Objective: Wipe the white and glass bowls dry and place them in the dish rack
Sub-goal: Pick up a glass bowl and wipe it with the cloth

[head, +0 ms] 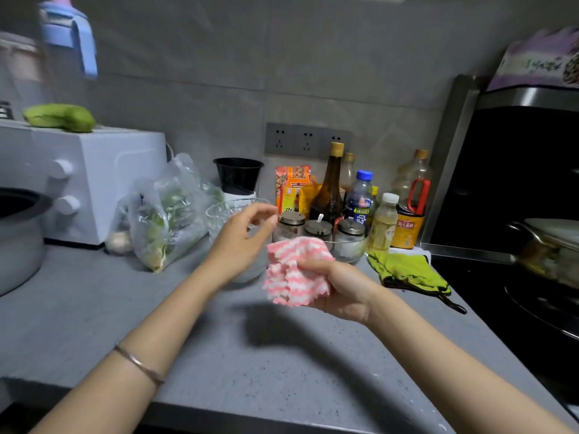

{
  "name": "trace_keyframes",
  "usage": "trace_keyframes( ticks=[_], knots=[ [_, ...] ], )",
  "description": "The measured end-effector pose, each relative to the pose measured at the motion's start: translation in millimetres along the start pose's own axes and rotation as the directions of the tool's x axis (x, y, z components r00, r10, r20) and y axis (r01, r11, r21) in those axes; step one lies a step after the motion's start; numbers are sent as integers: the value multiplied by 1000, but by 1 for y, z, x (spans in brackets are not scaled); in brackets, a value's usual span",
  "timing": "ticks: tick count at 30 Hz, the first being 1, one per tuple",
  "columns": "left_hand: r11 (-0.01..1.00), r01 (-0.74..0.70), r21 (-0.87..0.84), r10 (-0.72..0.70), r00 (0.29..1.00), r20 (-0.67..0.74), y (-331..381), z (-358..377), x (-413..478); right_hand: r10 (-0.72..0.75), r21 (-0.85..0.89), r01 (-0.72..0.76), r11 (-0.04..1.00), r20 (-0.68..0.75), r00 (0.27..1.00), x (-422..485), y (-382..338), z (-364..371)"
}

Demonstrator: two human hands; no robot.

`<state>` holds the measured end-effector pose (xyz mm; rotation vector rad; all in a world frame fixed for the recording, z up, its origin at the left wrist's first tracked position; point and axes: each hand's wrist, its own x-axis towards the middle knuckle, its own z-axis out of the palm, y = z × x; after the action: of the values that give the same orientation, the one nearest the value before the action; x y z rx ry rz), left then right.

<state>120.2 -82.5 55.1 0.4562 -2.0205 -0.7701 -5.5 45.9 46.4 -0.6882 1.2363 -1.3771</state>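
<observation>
A tall glass bowl [219, 216] stands on the grey counter [250, 355], towards the back. My left hand [241, 242] is in front of it and above its rim. The fingers are loosely curled and hold nothing that I can see. My right hand [341, 289] grips a crumpled pink-and-white striped cloth [294, 274] just right of that bowl, above the counter. A second, lower glass bowl [349, 250] sits behind the cloth, partly hidden by it. No white bowl or dish rack is in view.
A white oven [100, 183], a grey pot [18, 242] and a bag of greens [163, 223] stand at the left. Bottles [360, 198] and lidded jars [318, 228] line the back wall. A green mitt [407, 270] lies beside the stove and its pan [551, 245].
</observation>
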Motion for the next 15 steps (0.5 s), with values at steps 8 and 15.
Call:
trace_keyframes(
  ticks=[8, 15],
  knots=[
    [846, -16, 534, -38, 995, 92, -72, -48, 31, -2, 127, 13, 992, -86, 996, 32, 4, 1],
    [971, -26, 236, -35, 968, 250, -68, -53, 39, 12, 111, -3, 994, -78, 997, 45, 11, 1]
  ],
)
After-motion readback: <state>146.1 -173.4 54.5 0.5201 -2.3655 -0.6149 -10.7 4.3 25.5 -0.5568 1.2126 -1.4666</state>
